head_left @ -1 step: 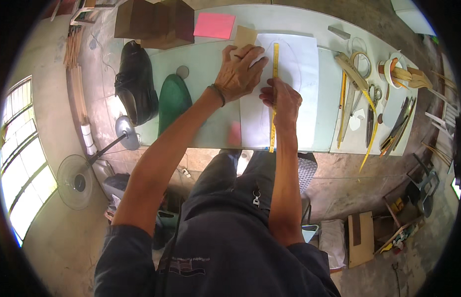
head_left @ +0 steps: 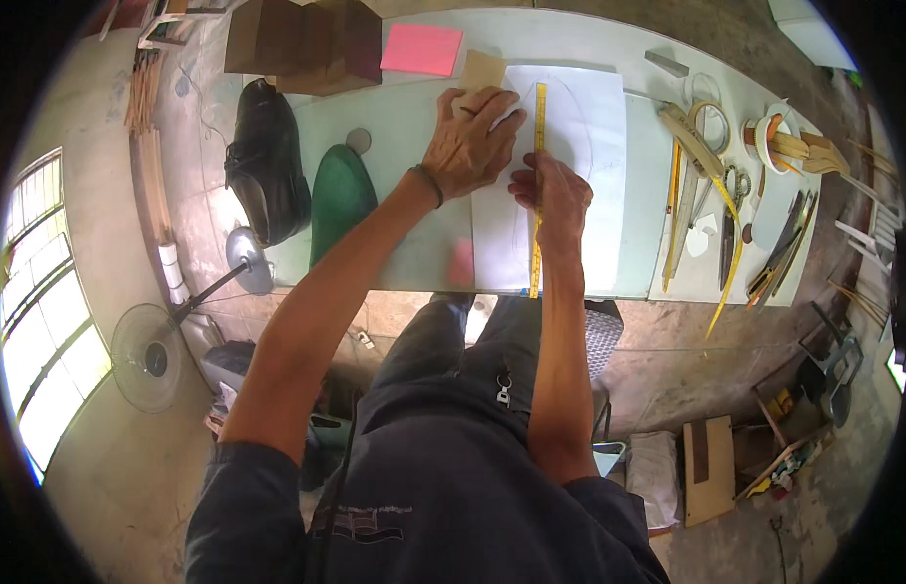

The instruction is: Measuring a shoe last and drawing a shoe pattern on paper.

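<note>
A white sheet of paper [head_left: 604, 175] lies on the table with a long, faint foot-shaped outline drawn on it. Along the outline runs a yellow tape measure [head_left: 541, 117], its lower end reaching the table's near edge. My right hand [head_left: 558, 200] closes over the middle of the tape, fingertips pinched at it; the palm side is hidden. To its left, my left hand [head_left: 471, 146] rests on the paper with bent, spread fingers, seemingly holding nothing. A small tan piece of card [head_left: 482, 72] shows just beyond the left fingers.
At left are a black shoe [head_left: 263, 165], a green sole-shaped piece [head_left: 341, 195] and a brown box [head_left: 302, 44]. A pink pad [head_left: 422, 50] lies at the back. On the right are scissors [head_left: 735, 185], a second yellow tape [head_left: 733, 263], blades and a white tool cup [head_left: 769, 141].
</note>
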Demonstrator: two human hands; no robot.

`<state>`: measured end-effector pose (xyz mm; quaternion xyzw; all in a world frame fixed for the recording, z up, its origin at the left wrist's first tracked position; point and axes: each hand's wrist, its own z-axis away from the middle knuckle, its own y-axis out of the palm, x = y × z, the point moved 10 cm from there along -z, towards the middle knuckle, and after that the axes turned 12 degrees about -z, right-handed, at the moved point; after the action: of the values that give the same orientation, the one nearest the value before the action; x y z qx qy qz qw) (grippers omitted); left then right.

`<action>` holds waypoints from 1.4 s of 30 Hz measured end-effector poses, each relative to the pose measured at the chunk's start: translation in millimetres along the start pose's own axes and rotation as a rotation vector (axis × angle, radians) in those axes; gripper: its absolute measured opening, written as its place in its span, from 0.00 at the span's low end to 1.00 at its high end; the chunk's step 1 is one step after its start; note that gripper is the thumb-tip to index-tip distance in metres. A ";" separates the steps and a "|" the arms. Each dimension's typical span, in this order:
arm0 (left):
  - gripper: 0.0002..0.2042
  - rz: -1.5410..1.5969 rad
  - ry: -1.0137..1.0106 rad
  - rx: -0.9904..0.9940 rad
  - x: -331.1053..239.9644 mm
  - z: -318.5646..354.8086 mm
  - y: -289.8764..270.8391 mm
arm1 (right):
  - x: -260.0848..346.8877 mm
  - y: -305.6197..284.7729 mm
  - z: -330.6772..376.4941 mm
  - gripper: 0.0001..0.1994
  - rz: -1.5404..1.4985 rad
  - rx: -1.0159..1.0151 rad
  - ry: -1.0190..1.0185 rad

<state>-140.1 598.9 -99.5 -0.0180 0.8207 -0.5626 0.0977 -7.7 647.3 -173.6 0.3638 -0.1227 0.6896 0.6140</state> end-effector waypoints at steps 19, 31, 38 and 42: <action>0.26 -0.048 -0.058 0.086 2.6 -0.1 15.5 | -12.9 8.4 -12.9 0.15 -0.036 0.092 0.028; 0.25 -0.077 -0.035 0.085 0.6 -0.2 15.3 | -15.3 6.8 -11.9 0.16 -0.080 0.109 -0.010; 0.26 -0.080 -0.033 0.083 1.2 0.8 16.4 | -11.8 9.0 -10.0 0.16 -0.080 0.107 -0.026; 0.27 -0.082 -0.029 0.092 0.7 0.3 16.6 | -13.4 8.0 -11.6 0.16 -0.101 0.114 -0.019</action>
<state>-139.4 604.6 -115.2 -0.0550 0.7910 -0.6031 0.0871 -19.5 642.6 -188.3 0.4104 -0.0708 0.6601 0.6251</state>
